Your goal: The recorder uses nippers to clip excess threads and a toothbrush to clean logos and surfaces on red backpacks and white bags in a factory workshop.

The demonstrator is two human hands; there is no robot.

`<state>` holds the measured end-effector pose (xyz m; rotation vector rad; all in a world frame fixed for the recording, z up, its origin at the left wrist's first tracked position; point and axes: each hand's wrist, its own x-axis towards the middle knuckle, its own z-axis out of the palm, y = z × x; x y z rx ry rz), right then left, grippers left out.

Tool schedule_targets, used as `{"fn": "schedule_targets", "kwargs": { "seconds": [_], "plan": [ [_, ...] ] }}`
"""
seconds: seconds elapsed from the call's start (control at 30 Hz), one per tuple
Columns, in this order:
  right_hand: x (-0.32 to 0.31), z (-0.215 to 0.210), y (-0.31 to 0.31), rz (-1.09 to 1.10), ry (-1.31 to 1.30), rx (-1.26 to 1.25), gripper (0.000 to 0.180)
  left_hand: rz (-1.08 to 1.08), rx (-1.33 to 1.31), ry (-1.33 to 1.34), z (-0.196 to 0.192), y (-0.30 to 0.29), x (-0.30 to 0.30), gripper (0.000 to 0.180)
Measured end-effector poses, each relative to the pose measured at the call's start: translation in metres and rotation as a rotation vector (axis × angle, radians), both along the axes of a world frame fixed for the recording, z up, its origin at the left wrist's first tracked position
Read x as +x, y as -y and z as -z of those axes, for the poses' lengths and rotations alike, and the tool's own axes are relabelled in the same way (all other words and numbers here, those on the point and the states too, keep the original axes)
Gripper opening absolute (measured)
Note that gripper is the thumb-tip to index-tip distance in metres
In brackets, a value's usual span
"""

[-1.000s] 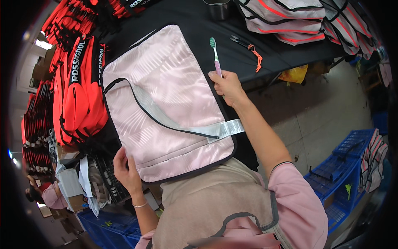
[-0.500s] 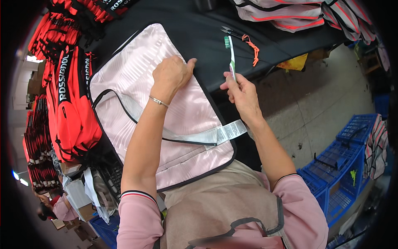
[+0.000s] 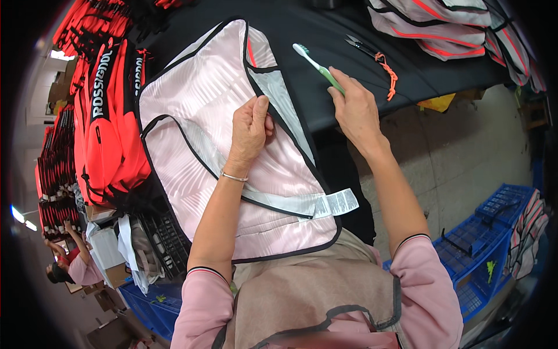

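A flat pink patterned fabric piece [image 3: 189, 99] with black bound edges lies on the black-covered table before me. My left hand [image 3: 250, 132] is closed in a pinch on its right bound edge, and that side is lifted, showing a pale grey layer [image 3: 290, 102] beneath. Across the fabric curves a loose grey strip with black binding [image 3: 195, 152], and a white label [image 3: 337, 203] sticks out near its end. Held in my right hand [image 3: 356, 110] is a green and white toothbrush [image 3: 315, 65], bristle end pointing away to the left, above the table.
Thread snips [image 3: 361, 44] with an orange cord [image 3: 388, 75] lie beyond my right hand. Grey pieces with coral trim [image 3: 427, 29] are piled at the far right. Red bags [image 3: 107, 128] stack up at left. Blue crates [image 3: 476, 232] stand at right. Another person [image 3: 78, 264] is at far left.
My left hand has gone from resting over the fabric to pinching its right edge, which is now raised. The toothbrush has tilted leftward in my right hand. The view has shifted slightly.
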<state>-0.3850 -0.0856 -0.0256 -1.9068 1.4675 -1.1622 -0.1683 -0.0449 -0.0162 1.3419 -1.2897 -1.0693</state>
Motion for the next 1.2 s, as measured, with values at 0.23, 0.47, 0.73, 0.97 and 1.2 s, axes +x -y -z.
{"fn": "schedule_targets", "kwargs": {
  "seconds": [0.23,0.47,0.73,0.97,1.2],
  "plan": [
    [0.025,0.008,0.037,-0.018,-0.332,-0.214,0.029,-0.031,0.026,-0.037,0.0,-0.009,0.006,0.04],
    [-0.008,-0.003,0.113,0.156,-0.526,-0.26,0.023,0.001,0.179,-0.042,-0.012,-0.007,0.0,0.042],
    [-0.026,0.005,0.091,0.281,-0.878,-0.165,0.023,-0.025,0.162,-0.164,-0.007,-0.003,-0.003,0.041],
    [-0.02,-0.001,0.032,0.131,0.109,0.085,0.023,-0.056,0.177,-0.208,-0.005,-0.008,-0.003,0.04],
    [0.021,-0.023,-0.052,-0.152,0.291,0.043,0.016,-0.059,0.186,-0.208,-0.006,-0.007,-0.004,0.04]
  ]
}}
